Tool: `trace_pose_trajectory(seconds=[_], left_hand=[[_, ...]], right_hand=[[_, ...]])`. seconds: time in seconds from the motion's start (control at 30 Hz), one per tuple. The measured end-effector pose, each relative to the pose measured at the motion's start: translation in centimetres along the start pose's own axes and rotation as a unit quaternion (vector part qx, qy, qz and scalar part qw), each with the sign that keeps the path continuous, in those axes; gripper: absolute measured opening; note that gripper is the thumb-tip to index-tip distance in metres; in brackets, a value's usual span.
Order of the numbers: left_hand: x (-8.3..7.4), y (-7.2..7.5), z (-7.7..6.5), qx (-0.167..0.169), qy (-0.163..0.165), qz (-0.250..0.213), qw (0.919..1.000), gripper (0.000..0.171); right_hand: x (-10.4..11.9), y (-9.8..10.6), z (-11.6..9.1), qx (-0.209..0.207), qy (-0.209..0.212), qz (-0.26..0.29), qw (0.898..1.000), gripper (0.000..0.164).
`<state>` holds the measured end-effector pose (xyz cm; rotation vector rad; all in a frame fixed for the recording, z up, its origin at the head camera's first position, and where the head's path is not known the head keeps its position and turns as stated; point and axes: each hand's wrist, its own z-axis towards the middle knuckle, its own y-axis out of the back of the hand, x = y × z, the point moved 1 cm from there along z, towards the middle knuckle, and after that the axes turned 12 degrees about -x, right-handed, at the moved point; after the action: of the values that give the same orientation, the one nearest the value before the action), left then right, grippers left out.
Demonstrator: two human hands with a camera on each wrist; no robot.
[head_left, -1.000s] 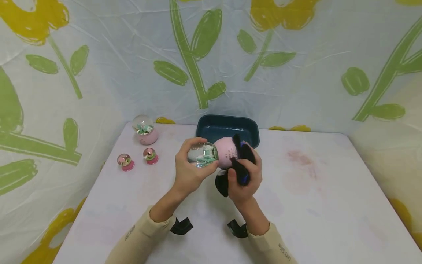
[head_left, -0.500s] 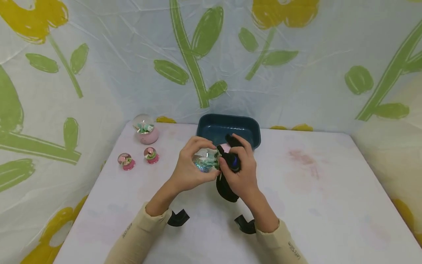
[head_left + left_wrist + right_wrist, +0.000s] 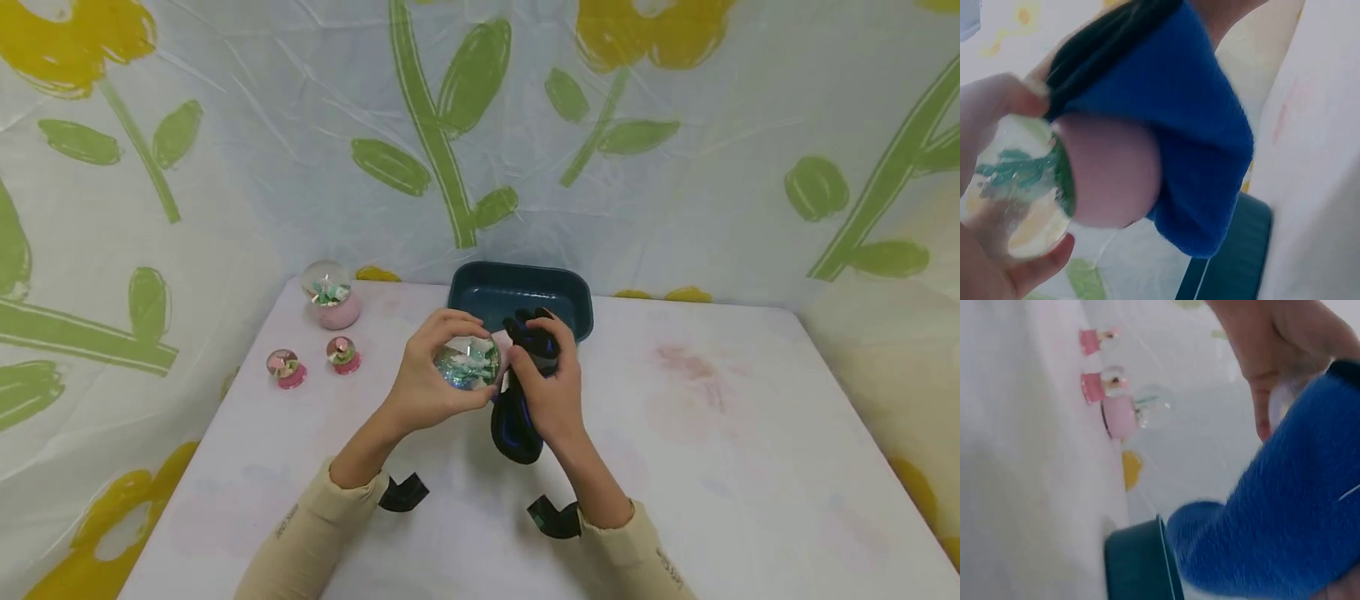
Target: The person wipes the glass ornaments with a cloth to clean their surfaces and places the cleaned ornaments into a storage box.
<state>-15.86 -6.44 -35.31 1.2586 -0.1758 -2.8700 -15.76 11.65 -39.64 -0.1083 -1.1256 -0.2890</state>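
My left hand (image 3: 416,387) grips the clear dome of a snow globe (image 3: 467,364), which lies sideways in the air above the table with green and white figures inside. Its pink base (image 3: 1113,172) points to the right. In my right hand (image 3: 557,396) is a cloth (image 3: 516,427), dark in the head view and bright blue in the wrist views. The bunched cloth (image 3: 1197,125) wraps over part of the base, and a loose end hangs below. In the right wrist view, the cloth (image 3: 1272,506) hides most of the globe.
A dark teal tray (image 3: 581,312) stands at the back of the table, behind my hands. Back left are another pink-based snow globe (image 3: 337,310) and two small ones, a nearer one (image 3: 288,371) and one (image 3: 342,356) beside it. A flowered sheet hangs behind.
My right hand has shifted the cloth leftward across the pink base, covering more of it in the head view. The globe has turned somewhat in my left hand, which moved slightly.
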Motion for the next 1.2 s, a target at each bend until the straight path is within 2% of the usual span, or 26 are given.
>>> trace_pose_trajectory(seconds=[0.1, 0.23, 0.4, 0.53, 0.63, 0.73, 0.8, 0.87, 0.93, 1.03, 1.1, 1.17, 1.2], left_hand=[[-0.1, -0.6, -0.3, -0.025, 0.013, 0.011, 0.9995, 0.05], [-0.2, -1.0, -0.5, -0.038, 0.021, 0.018, 0.9989, 0.052], [-0.1, -1.4, -0.4, -0.041, 0.023, 0.027, 0.9986, 0.052], [0.5, -1.2, -0.5, -0.053, 0.034, 0.016, 0.9979, 0.053], [1.9, -0.7, -0.6, -0.075, 0.085, -0.018, 0.9935, 0.054], [3.5, -0.1, -0.8, -0.1, 0.164, -0.069, 0.979, 0.059], [4.1, 0.3, -0.7, -0.116, 0.204, -0.092, 0.9677, 0.062], [4.4, 0.5, -0.6, -0.12, 0.224, -0.111, 0.9608, 0.064], [4.5, 0.6, -0.5, -0.108, 0.226, -0.11, 0.9618, 0.063], [4.5, 0.5, -0.4, -0.061, 0.189, -0.09, 0.9759, 0.064], [4.3, 0.3, -0.4, -0.025, 0.151, -0.074, 0.9855, 0.067], [4.0, 0.2, -0.4, 0.011, 0.107, -0.064, 0.9922, 0.07], [3.8, 0.2, -0.3, 0.026, 0.088, -0.061, 0.9939, 0.071]], right_hand=[[0.0, -0.1, -0.7, -0.01, -0.019, -0.024, 0.999, 0.047], [0.0, -0.1, -1.0, -0.027, -0.038, -0.028, 0.999, 0.04], [-0.8, 0.1, -0.8, -0.088, -0.043, 0.041, 0.994, 0.025], [-1.5, 0.6, -0.4, -0.15, -0.066, 0.104, 0.981, 0.018], [-1.8, 1.4, -0.1, -0.193, -0.102, 0.127, 0.967, 0.012], [-1.8, 2.3, 0.2, -0.225, -0.127, 0.136, 0.956, 0.011], [-1.6, 2.8, 0.5, -0.235, -0.124, 0.144, 0.953, 0.013], [-1.3, 3.2, 0.7, -0.236, -0.1, 0.154, 0.954, 0.014], [-0.8, 3.5, 0.9, -0.224, -0.048, 0.156, 0.961, 0.016], [0.4, 3.6, 1.4, -0.166, 0.074, 0.112, 0.977, 0.023], [1.4, 3.3, 1.8, -0.084, 0.156, 0.05, 0.983, 0.027], [2.1, 2.8, 2.1, 0.02, 0.212, -0.014, 0.977, 0.028], [2.4, 2.5, 2.2, 0.071, 0.222, -0.038, 0.972, 0.028]])
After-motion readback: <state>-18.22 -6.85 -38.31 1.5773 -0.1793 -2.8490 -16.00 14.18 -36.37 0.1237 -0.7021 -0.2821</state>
